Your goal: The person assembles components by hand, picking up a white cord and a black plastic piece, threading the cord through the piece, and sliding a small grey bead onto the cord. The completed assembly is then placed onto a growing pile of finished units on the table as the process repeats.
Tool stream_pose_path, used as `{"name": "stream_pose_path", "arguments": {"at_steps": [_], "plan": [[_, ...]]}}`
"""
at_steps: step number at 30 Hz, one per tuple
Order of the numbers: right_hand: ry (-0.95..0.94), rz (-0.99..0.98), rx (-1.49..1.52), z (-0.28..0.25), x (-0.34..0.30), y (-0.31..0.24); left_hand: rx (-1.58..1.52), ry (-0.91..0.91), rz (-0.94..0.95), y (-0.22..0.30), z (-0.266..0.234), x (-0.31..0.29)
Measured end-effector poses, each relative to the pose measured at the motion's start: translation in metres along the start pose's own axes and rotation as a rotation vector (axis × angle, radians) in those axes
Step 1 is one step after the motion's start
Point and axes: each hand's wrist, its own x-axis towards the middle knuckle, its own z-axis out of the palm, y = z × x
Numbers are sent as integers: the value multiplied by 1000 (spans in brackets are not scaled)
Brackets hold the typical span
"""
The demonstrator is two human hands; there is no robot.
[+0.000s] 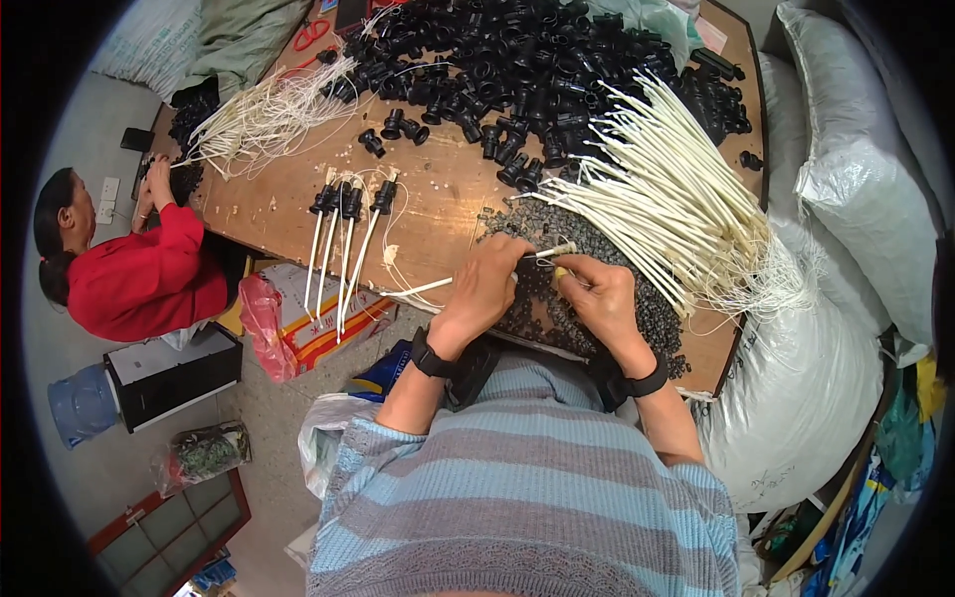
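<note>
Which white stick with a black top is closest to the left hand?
The rightmost stick: its black top sits apart, toward the left hand, while the other sticks bunch together.

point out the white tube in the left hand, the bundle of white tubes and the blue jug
White tube point(430, 287): head view, stretch near its left end.
Bundle of white tubes point(665, 181): head view, middle of the bundle.
Blue jug point(83, 405): head view, its side.

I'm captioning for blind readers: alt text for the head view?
A person's left hand holds a slim white rod, right hand near its end, over small dark pieces on a wooden table. Black fittings, piled white rods and, at left, a co-worker are nearby.
</note>
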Motion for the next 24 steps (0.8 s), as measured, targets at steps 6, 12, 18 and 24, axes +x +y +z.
{"name": "stream_pose_path", "arguments": {"at_steps": [6, 12, 18, 24], "plan": [[-43, -15, -1, 4, -3, 1, -137, -65, 26, -6, 8, -3], [-18, -156, -123, 4, -7, 2, -364, -30, -310, 9, 2, 9], [31, -110, -33, -2, -5, 3, -397, -26, -258, 1, 3, 6], [60, -154, -104, -1, -1, 5, 28, 57, 16, -4, -1, 0]]}}
